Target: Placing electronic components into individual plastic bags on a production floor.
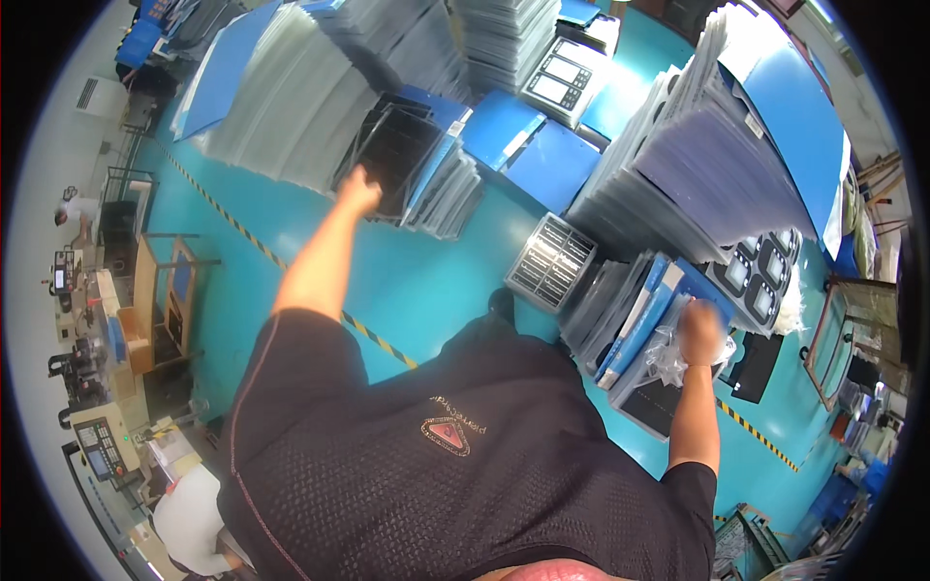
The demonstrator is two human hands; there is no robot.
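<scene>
At the near-left edge of a stack topped by dark, glossy sheets, my left hand [360, 191] is closed, its curled fingers at the rim of a black sheet [397, 155]. My right arm reaches out to the right. Motion smears my right hand [702, 332], so its fingers cannot be made out. It is over a low stack, beside crumpled clear plastic film [664, 356]. Blue sheets [639, 315] stand in that stack to the left of the film, and a dark flat panel [647, 405] lies at its near end.
Tall stacks of clear plastic sheets [291, 107] rise at the far left, and another sheet stack [707, 165] rises at the right. A printed panel stack [549, 261] sits on the green floor [436, 281] between my arms. A person in white [189, 523] is at the lower left.
</scene>
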